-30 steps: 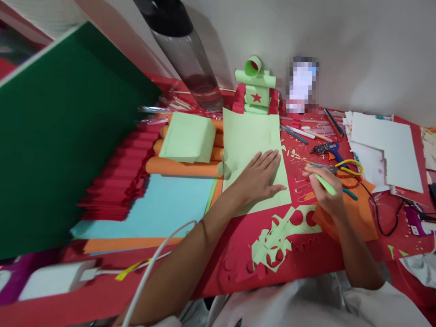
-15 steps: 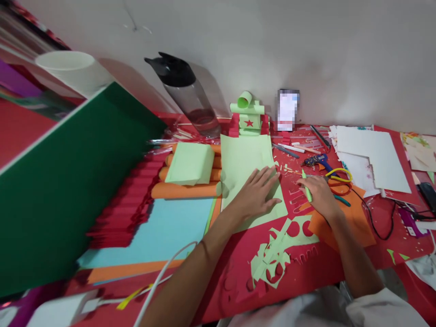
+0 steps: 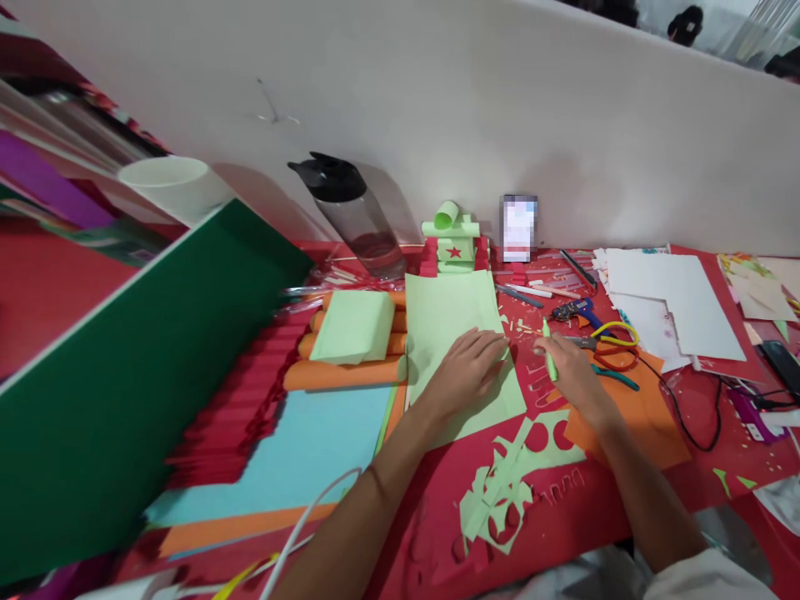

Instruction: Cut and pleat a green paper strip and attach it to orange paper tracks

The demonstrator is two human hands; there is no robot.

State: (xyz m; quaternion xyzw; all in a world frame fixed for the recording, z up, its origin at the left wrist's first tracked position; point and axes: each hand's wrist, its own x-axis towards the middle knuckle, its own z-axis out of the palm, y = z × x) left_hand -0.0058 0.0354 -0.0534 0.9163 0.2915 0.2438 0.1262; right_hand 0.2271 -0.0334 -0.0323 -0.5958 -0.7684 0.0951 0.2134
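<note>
There are two hands (image 3: 470, 365) (image 3: 570, 367), one green pen (image 3: 551, 367), one bottle (image 3: 361, 223).

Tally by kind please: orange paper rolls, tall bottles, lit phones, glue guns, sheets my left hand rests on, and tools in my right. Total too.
Orange paper rolls: 4 visible
Tall bottle: 1
Lit phone: 1
Glue gun: 1
Pale green sheet under left hand: 1
Light green pen-like tool in right hand: 1
Total: 9

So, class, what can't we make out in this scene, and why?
- Head view: phone screen, its content pixelated.
- Head view: light green sheet, partly hidden under the left hand.
- Head view: green pen, partly covered by the right hand.
- Head view: dark green board, cut off by the left edge.
</note>
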